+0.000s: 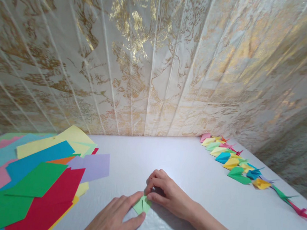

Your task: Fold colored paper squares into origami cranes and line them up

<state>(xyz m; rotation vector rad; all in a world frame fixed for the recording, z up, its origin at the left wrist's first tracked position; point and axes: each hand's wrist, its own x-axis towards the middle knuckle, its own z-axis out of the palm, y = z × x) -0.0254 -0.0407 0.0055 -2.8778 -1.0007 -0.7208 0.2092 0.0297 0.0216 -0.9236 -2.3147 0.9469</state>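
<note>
A small piece of light green folded paper [142, 204] lies on the white table in front of me, with a slit-like fold line down its middle. My left hand [115, 216] holds it from the left, forefinger at its upper left edge and thumb at its lower right corner. At the upper right edge, my right hand [163, 190] pinches the paper between thumb and curled fingers. The fingertips partly cover the paper's edges.
Sheets of coloured paper, such as a red sheet [58, 192] and a green sheet [38, 179], overlap at left. Folded paper pieces, among them a green heart-like one [238, 175], line the right side. A gold-patterned curtain [148, 62] hangs behind the table [143, 152].
</note>
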